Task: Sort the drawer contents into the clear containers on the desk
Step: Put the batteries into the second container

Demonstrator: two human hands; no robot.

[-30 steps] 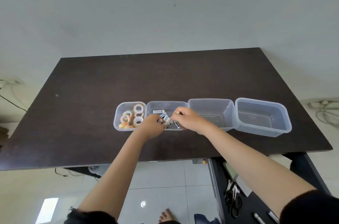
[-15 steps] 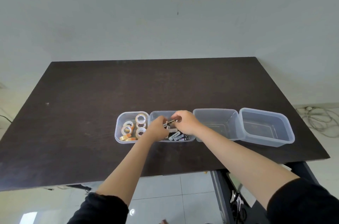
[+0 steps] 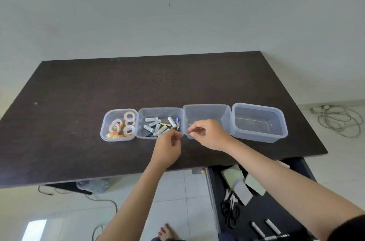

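Four clear containers stand in a row on the dark desk (image 3: 79, 102). The leftmost container (image 3: 104, 122) holds several tape rolls (image 3: 129, 117). The second container (image 3: 160, 111) holds several batteries (image 3: 158, 125). The third container (image 3: 207, 112) and the larger fourth container (image 3: 258, 138) hold nothing. My left hand (image 3: 167, 147) hovers at the front edge of the battery container, fingers loosely curled, with nothing visible in it. My right hand (image 3: 209, 135) is at the front wall of the third container, thumb and forefinger close together, also with nothing visible in it.
An open drawer (image 3: 256, 205) below the desk's front right edge holds scissors (image 3: 230, 211), markers (image 3: 264, 228) and paper pads (image 3: 243, 187). Cables lie on the floor at the right (image 3: 339, 120) and under the desk (image 3: 102, 201). A bare foot (image 3: 166, 231) shows below.
Both hands have drawn back out of the battery container toward me, the right one shifting right to the third container. The batteries they held over it now lie inside.
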